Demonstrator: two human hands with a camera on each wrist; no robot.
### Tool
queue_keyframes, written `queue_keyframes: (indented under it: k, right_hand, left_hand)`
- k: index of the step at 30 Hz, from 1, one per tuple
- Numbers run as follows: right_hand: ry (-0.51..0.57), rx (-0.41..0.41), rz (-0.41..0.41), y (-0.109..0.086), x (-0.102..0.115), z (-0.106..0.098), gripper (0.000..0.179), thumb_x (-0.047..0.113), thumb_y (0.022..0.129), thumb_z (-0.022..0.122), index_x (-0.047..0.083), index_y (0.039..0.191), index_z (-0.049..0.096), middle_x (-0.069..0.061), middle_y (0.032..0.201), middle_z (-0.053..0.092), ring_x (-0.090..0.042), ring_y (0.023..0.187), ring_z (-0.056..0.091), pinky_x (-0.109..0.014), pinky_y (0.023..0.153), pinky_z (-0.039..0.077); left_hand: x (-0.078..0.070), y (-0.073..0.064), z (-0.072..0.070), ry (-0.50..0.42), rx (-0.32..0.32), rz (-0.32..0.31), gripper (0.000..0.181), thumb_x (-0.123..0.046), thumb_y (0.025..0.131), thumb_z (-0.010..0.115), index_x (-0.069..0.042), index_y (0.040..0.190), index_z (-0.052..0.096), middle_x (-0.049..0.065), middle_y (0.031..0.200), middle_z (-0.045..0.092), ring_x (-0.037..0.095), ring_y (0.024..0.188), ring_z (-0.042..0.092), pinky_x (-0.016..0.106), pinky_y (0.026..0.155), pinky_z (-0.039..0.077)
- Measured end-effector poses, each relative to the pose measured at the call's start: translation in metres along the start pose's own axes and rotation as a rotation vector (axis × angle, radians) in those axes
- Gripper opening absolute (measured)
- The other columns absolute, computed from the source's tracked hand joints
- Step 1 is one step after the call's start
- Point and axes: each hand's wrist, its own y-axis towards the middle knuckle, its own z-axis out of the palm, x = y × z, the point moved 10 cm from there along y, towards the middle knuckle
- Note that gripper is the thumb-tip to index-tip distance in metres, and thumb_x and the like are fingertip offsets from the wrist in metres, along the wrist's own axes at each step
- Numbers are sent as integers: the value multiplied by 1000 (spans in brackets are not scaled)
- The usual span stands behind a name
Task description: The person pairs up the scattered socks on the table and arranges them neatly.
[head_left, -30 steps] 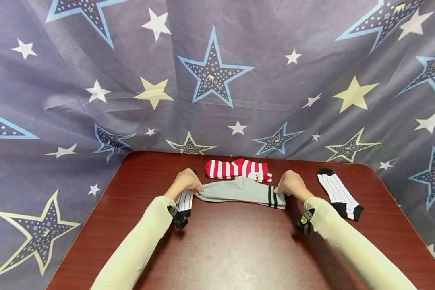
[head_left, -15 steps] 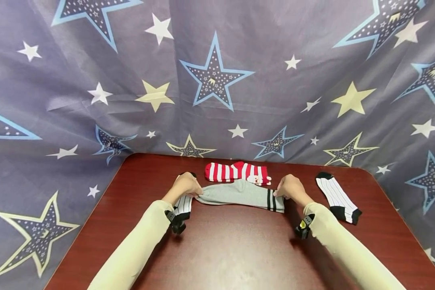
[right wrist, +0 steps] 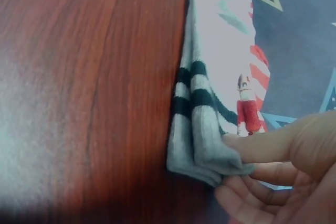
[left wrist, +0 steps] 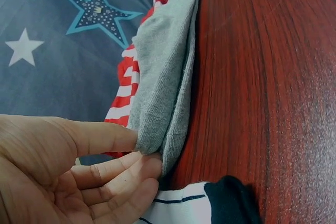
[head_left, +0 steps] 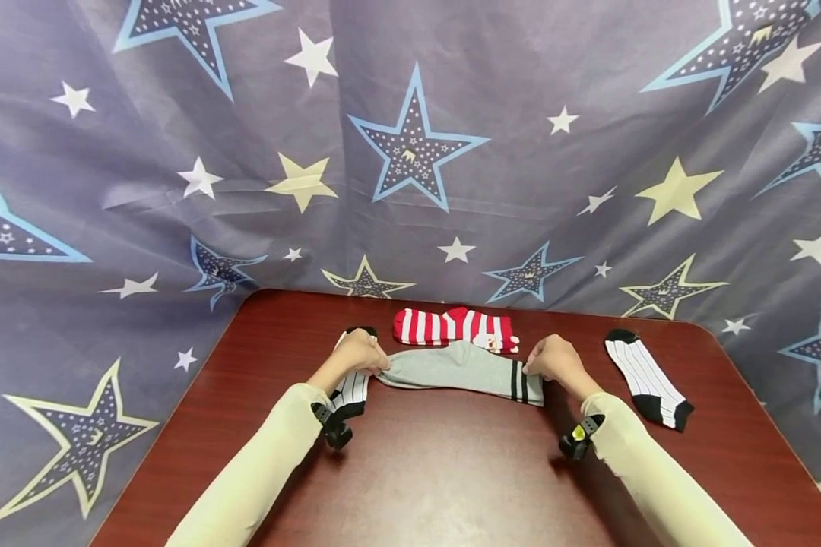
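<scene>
A pair of grey socks (head_left: 454, 368) with two black bands near the cuffs lies stretched across the table, one sock over the other. My left hand (head_left: 358, 354) pinches the toe end; in the left wrist view the thumb (left wrist: 107, 137) is on the upper layer, with fingers below. At the cuff end, my right hand (head_left: 554, 360) pinches the upper layer between thumb and fingers, as the right wrist view shows at the cuff (right wrist: 212, 153). Beneath my left hand and wrist lies a white sock (head_left: 351, 389) with black stripes, partly hidden.
Just behind the grey pair lies a red-and-white striped sock (head_left: 434, 328) with a cartoon face near its cuff. Another white sock (head_left: 646, 376) with black heel and toe lies on the right. The reddish-brown table (head_left: 424, 471) meets a star-printed cloth (head_left: 383, 228) at the back.
The head view has shifted slightly. Both hands keep their pinch on the grey socks, which lie in about the same place.
</scene>
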Motion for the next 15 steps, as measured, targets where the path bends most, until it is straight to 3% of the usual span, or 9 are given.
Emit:
queue_keyframes:
  k: [4,10,15]
  right_hand:
    - [80,9,12,-3,-3,0,13,6,76,82,0,77,70,-1,66,64,-14,57,61,-27,54,54]
    - [168,51,11,-6,-1,1,12,2,79,76,-7,86,70,-6,75,66,-17,66,63,-34,62,61]
    - [181,84,8,-8,2,-1,14,1,84,71,-10,91,70,-6,76,68,-17,68,64,-36,65,62]
  left_hand:
    - [-1,0,2,-37,19,20,14,-1,76,78,6,89,78,6,73,74,11,65,67,31,69,63]
    - [2,-3,1,-97,45,-13,16,-3,80,77,7,93,77,7,76,75,11,69,68,34,77,63]
    - [5,-2,0,-156,63,-27,23,-10,89,73,9,101,74,4,70,72,8,64,67,30,71,61]
